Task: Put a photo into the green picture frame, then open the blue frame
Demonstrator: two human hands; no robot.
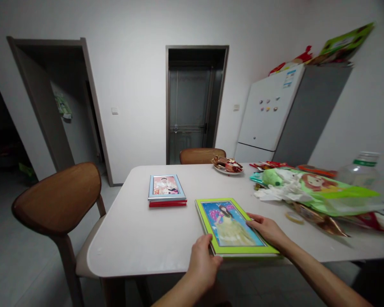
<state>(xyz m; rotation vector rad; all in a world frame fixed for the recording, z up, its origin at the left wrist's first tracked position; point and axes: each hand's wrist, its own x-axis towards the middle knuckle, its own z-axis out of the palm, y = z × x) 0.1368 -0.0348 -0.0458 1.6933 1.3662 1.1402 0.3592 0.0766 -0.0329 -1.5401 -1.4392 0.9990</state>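
A green picture frame (232,228) with a photo of a figure in a yellow dress lies face up at the table's near edge. My left hand (202,262) grips its lower left side, thumb at the front corner. On the opposite side, my right hand (267,232) holds the right edge with fingertips on the rim. Whether one frame or a stack is between my hands I cannot tell. Farther left, a light blue picture frame (166,187) rests on top of a red frame (168,204).
The white table (141,243) carries a plate of wrapped snacks (228,165) at the back. To the right are a green plastic bag (336,192), crumpled tissues (283,187), a roll of tape (294,218) and a large clear bottle (360,172). A wooden chair (59,198) stands left.
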